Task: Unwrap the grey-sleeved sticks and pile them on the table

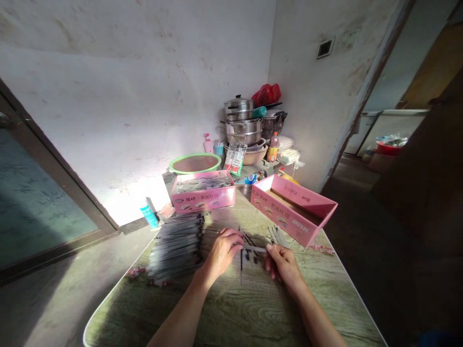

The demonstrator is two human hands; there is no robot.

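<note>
My left hand point(223, 251) and my right hand point(283, 262) are both closed on the ends of a thin clear sleeve point(254, 248) held level just above the table point(231, 308). Several thin dark sticks point(249, 246) lie loose on the table under and beyond the hands. A stack of filled clear packets point(178, 243) lies to the left of my left hand. A pink box point(203, 191) full of packets stands behind that stack. A second pink box point(294, 208), open and tilted, stands to the right of the hands.
Behind the boxes are a green-rimmed basin point(195, 163), stacked steel pots point(243, 121), bottles point(273, 147) and a red bag point(266, 93) against the wall. A blue tube point(149, 214) stands at the table's left edge. A dark doorway opens on the right.
</note>
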